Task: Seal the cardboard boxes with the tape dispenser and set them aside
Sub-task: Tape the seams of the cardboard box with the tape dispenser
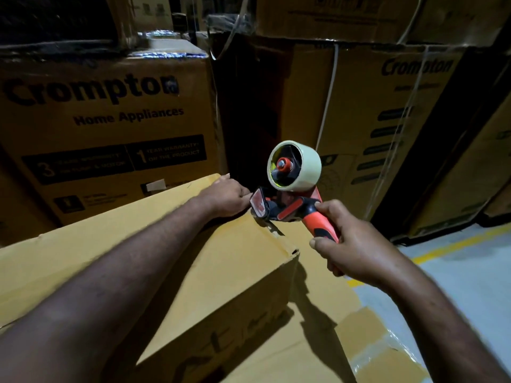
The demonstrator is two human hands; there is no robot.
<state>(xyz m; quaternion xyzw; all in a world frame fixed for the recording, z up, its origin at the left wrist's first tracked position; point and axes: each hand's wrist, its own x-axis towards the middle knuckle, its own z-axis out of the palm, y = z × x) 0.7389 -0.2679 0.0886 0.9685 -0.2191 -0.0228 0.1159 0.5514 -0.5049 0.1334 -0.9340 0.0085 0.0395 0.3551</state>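
Right fingers [327,212] curled tight round the handle of the orange-and-black tape dispenser [293,200]. Left hand [225,197] rests on the plain brown cardboard box [154,258] at its far corner, and I can't tell its finger state. Dispenser nose touches the box's top edge and points left; long axis handle-to-nose, roll up. I'd keep the flap pinned, nose low, pull steady.

Fig.: left hand [225,199] fingertips hidden behind head of tape dispenser [290,200]; we can't tell their grip. Handle's lower end is covered by the gripping right hand [351,244]. Cardboard box [193,286] cut off at left & bottom edges. Small print on carton [110,120] behind is too blurred for us to read.
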